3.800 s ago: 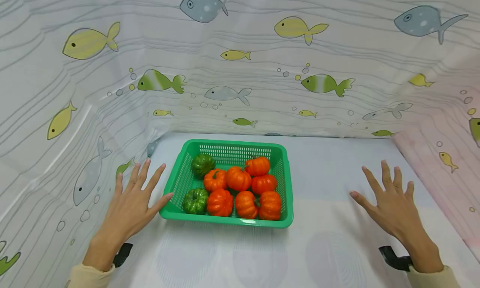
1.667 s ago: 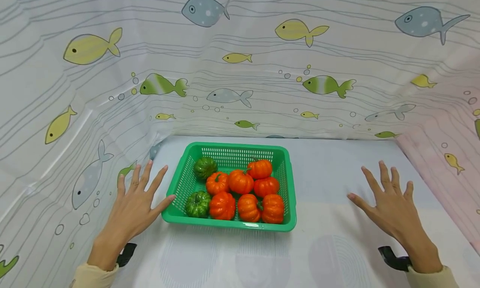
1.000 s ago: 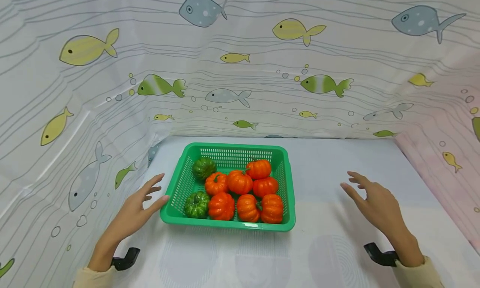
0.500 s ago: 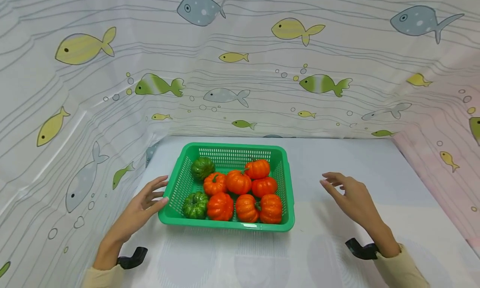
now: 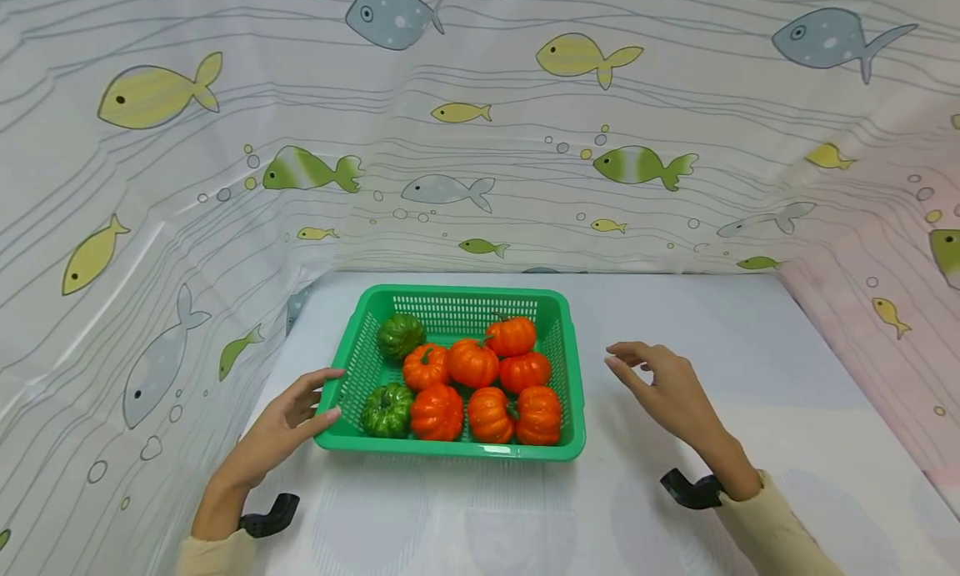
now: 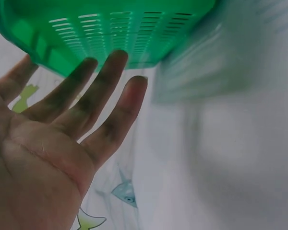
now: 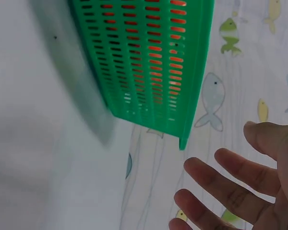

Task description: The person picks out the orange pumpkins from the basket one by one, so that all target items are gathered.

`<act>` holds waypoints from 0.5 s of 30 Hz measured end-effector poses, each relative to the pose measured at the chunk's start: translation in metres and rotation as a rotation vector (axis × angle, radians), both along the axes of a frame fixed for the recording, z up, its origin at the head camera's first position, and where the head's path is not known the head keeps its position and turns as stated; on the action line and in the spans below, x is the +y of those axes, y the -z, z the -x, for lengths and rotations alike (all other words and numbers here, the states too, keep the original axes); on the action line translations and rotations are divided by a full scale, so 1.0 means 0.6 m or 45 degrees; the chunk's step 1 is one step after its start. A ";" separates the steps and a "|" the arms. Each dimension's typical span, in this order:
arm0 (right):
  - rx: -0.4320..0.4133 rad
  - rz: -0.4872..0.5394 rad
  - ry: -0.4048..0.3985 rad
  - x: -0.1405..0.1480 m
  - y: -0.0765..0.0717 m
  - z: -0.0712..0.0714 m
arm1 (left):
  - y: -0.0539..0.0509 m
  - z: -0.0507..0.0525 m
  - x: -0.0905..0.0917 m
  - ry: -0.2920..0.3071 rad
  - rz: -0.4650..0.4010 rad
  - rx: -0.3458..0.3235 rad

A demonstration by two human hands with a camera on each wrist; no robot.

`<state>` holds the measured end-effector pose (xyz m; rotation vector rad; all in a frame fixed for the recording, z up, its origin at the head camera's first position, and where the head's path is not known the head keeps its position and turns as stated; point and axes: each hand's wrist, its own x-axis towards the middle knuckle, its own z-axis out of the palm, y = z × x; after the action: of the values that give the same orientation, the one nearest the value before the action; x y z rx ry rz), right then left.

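Note:
A green plastic basket (image 5: 450,449) with slotted walls stands on the white table. Inside lie several small orange pumpkins (image 5: 473,363) and two green ones, one green pumpkin (image 5: 401,337) at the back left and another green pumpkin (image 5: 387,410) at the front left. My left hand (image 5: 279,433) is at the basket's left rim, thumb and fingertips close to it; whether they touch I cannot tell. In the left wrist view its fingers (image 6: 105,127) extend loosely beside the basket wall. My right hand (image 5: 670,393) hovers right of the basket, apart from it, fingers loosely bent and holding nothing.
A white cloth (image 5: 480,142) printed with fish hangs behind the table and along its left side. At the right edge it looks pinkish. Black wrist mounts (image 5: 270,516) sit on both wrists.
Both hands have turned from spread, palm-down poses to thumb-and-fingers facing the basket. The right hand has moved left toward the basket; the left has come slightly nearer its rim. The basket stays put.

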<state>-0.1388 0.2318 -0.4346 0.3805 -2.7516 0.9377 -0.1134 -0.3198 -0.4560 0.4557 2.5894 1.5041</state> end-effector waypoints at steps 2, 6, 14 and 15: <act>-0.002 0.007 -0.011 -0.007 -0.003 0.003 | 0.004 0.004 -0.001 0.007 0.007 -0.005; 0.001 0.023 -0.052 -0.021 -0.012 0.009 | 0.010 0.011 -0.005 0.038 -0.026 -0.043; 0.029 0.044 -0.163 -0.054 -0.031 0.024 | 0.014 0.028 -0.014 0.166 -0.105 -0.054; 0.033 0.046 -0.183 -0.058 -0.032 0.027 | 0.015 0.030 -0.014 0.183 -0.120 -0.060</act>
<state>-0.1550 0.1968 -0.4153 0.5869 -2.7091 1.0073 -0.1317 -0.3283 -0.4650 0.5950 2.4013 1.5729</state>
